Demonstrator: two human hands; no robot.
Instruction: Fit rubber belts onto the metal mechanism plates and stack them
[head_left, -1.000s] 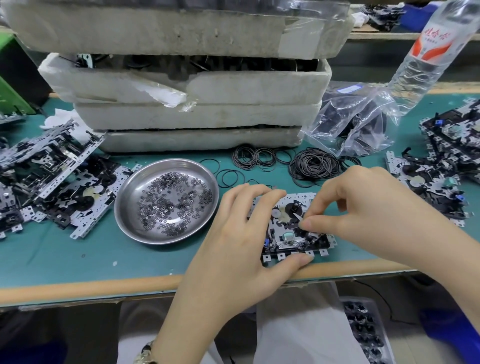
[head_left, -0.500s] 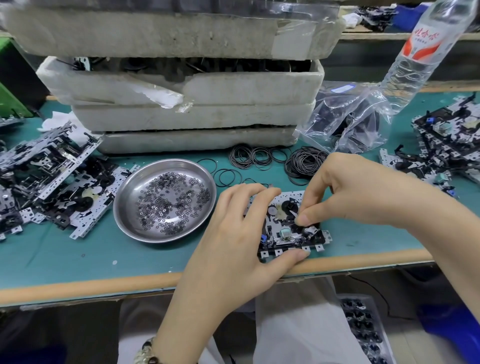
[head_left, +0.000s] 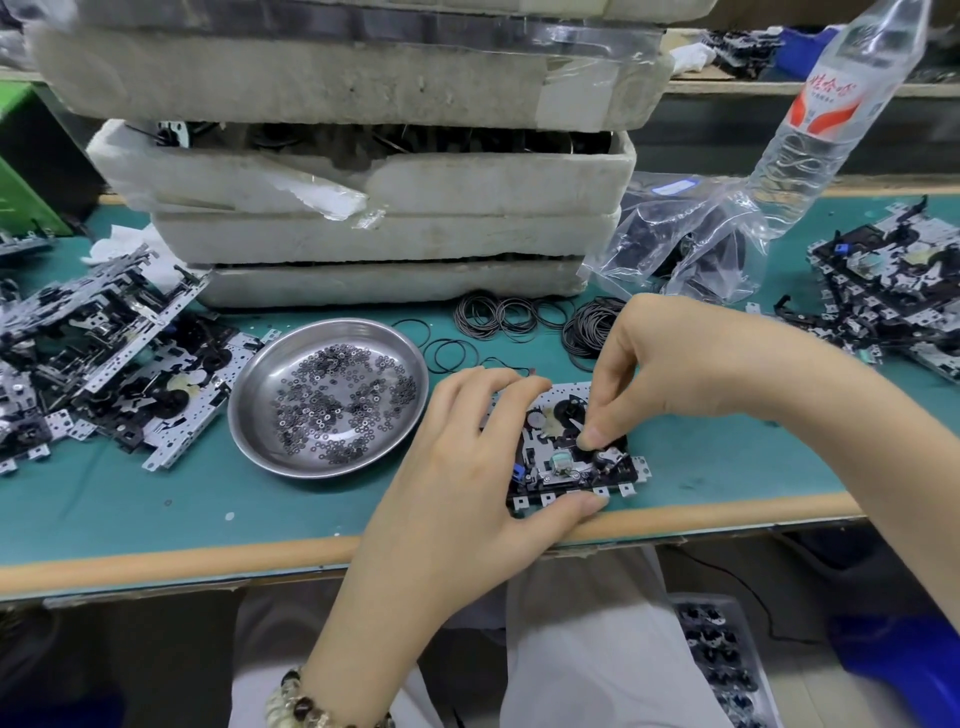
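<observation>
**Plate worked right at the bench lip, space is tight on most sides**

The mechanism plate (head_left: 561, 467) is laid flat on the green mat (head_left: 727, 467), just beside the wooden front edge (head_left: 156, 564) of the bench, with its tabbed near side almost at the lip. It's gripped by the left hand (head_left: 467, 483): the thumb is hooked against the near edge and the fingers are laid over the left and far side. The right hand (head_left: 680, 364) is curled in from the right, thumb and forefinger pinched down on a black part in the plate's middle. Whether a belt is caught between them can't be told, it's too small.

Room-wise: a steel dish (head_left: 254, 410) of tiny washers is set just beside the left hand. Loose rubber belts (head_left: 589, 330) are scattered just behind the plate, and the back is walled off by stacked foam trays (head_left: 395, 236). One heap of plates (head_left: 104, 343) is piled far left, another heap (head_left: 893, 280) far right. A plastic bag (head_left: 691, 249) and a tilted water bottle (head_left: 826, 119) are tucked between the trays and the right heap. Bare mat is left to the plate's right and along the edge in front of the dish.
</observation>
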